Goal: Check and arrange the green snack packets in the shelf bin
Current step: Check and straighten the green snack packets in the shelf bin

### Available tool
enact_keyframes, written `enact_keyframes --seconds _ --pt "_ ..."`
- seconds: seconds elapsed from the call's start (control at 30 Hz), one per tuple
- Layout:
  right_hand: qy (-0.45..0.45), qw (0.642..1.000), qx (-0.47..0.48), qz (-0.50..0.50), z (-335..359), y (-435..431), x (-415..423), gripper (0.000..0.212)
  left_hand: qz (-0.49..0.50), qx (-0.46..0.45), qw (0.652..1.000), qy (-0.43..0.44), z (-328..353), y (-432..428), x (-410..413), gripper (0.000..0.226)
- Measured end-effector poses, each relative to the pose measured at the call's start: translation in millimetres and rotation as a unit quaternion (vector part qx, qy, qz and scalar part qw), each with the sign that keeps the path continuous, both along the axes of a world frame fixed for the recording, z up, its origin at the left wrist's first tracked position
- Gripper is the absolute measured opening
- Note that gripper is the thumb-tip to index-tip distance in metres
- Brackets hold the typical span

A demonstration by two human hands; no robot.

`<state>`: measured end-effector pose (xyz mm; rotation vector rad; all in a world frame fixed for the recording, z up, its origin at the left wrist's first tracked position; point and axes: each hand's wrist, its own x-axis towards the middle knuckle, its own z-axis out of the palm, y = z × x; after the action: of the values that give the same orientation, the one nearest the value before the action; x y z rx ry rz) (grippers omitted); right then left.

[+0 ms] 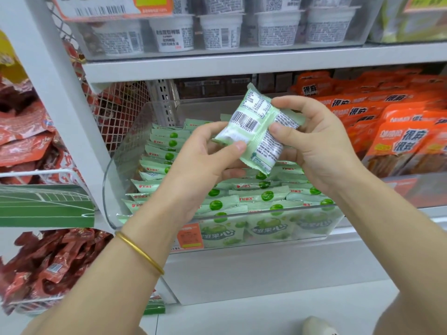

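Head view: 1 green packet (256, 131), barcode side up, is pinched above the bin (113, 175) by left hand (205, 155) and right hand (312, 141), fingers clamped on it.

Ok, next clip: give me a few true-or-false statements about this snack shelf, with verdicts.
1. The left-hand grip and the right-hand grip both hold one green snack packet above the clear bin. True.
2. The held packet's barcode side faces the camera. True.
3. The gold bangle is on the right wrist. False: it is on the left wrist.
4. Blue packets lie to the right of the clear bin. False: those are orange packets.
5. White cups stand on the shelf above. True.
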<state>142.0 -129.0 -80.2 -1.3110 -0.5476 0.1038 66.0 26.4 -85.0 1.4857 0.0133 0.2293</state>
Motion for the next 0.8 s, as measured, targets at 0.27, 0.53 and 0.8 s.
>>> enact_keyframes --seconds 0.27,0.53,0.8 --pt "0.062 0.996 0.02 0.065 8.0 -6.5 2.8 0.038 0.113 -0.112 0.986 0.054 2.3 8.0 9.5 0.038" --pt "-0.182 0.963 -0.185 -0.076 7.9 -6.5 17.7 0.032 0.078 -0.003 0.989 0.129 16.6 7.1 23.5 0.02" --pt "-0.251 0.905 -0.288 -0.189 1.3 -3.7 32.9 0.023 0.186 0.417 0.889 0.014 2.1 22.4 39.3 0.024"
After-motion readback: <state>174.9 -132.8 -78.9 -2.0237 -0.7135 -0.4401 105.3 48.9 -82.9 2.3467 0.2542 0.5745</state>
